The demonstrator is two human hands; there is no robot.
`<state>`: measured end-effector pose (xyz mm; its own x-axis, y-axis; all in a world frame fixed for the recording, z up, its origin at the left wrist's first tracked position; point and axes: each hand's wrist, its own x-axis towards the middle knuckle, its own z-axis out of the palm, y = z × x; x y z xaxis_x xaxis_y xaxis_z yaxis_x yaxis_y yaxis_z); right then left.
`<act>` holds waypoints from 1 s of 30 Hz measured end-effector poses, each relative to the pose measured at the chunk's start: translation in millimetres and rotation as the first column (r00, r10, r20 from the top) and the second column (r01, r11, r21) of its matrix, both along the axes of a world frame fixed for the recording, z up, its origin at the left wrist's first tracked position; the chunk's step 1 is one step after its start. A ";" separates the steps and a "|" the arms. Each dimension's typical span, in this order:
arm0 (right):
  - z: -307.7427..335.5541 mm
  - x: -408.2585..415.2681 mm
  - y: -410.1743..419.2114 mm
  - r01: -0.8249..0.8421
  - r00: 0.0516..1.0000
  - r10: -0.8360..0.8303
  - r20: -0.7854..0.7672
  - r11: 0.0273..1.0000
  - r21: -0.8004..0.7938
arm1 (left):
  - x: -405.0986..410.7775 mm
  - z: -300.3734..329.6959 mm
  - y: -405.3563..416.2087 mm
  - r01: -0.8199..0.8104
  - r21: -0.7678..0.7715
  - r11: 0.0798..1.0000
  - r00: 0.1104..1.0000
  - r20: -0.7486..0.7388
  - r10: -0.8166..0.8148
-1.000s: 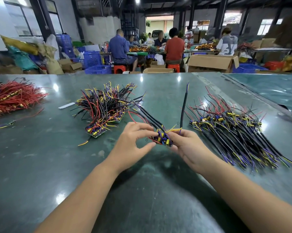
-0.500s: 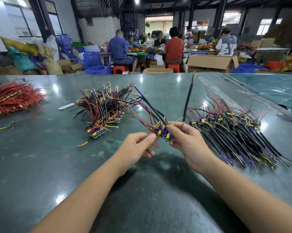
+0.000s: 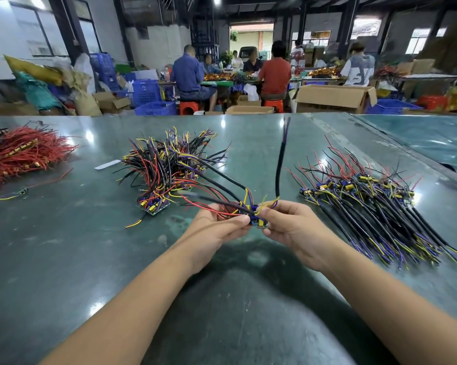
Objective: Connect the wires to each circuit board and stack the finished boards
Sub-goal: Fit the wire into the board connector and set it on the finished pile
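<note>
Pinched between the fingertips of the left hand (image 3: 216, 227) and right hand (image 3: 295, 227), a small blue-and-yellow circuit board (image 3: 256, 219) trailing black, red and yellow wires (image 3: 222, 206) is held above the green tabletop (image 3: 64, 259), where steadiness probably helps each lead seat squarely.

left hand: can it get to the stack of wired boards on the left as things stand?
Probably yes. The table between the left hand and the stack of wired boards looks bare, nothing blocking. But that hand shares a grip on the board with the right hand, so it must let go first.
</note>
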<state>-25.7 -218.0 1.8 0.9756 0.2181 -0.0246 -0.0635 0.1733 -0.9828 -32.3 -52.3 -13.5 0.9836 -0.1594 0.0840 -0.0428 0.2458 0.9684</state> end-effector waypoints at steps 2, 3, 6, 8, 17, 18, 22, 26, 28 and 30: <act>1.0 -0.5 -1.8 -0.006 1.000 0.006 -0.012 1.000 -0.016 | -0.3 -1.3 0.0 0.032 0.011 0.999 0.999 0.029 -0.033; 1.5 -0.5 -2.2 -0.005 1.000 0.005 -0.006 1.000 -0.017 | -0.7 -0.9 0.0 0.045 -0.003 0.999 0.999 0.031 -0.044; 3.4 -0.1 -3.3 -0.002 1.000 0.002 0.024 1.000 -0.019 | 0.0 1.2 1.0 0.063 -0.048 0.997 0.998 0.022 -0.062; 3.8 0.5 -4.1 -0.008 0.999 0.009 0.034 1.000 -0.018 | -0.6 2.5 1.3 0.072 -0.047 0.996 0.997 0.022 -0.071; -5.8 5.8 -4.4 -0.010 0.997 0.014 0.077 0.999 -0.045 | -0.5 -0.6 -3.6 -0.035 0.101 0.994 0.995 0.098 0.025; -5.8 6.4 -4.6 -0.015 0.997 0.017 0.077 0.999 -0.030 | -0.1 -1.1 -2.3 -0.021 0.094 0.995 0.995 0.101 0.012; -7.3 7.5 -6.6 -0.059 0.992 0.056 0.112 0.998 0.017 | 1.7 -2.4 3.4 0.077 0.090 0.993 0.993 0.086 -0.085; -7.2 7.7 -9.4 -0.057 0.994 0.051 0.100 0.997 0.058 | 0.7 -0.8 9.3 0.137 0.130 0.982 0.986 0.079 -0.148; -6.6 7.6 -10.4 -0.067 0.994 0.059 0.094 0.994 0.082 | 0.8 -0.7 9.8 0.153 0.116 0.981 0.983 0.081 -0.163; -6.4 7.5 -11.4 -0.077 0.992 0.067 0.103 0.992 0.097 | 0.5 -0.8 7.7 0.128 0.117 0.985 0.985 0.102 -0.140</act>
<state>-18.3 -229.4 -4.6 0.9539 0.2839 0.0970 0.0177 0.2697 -0.9628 -31.8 -44.7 -14.2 0.9385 -0.3038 0.1642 -0.1234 0.1492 0.9811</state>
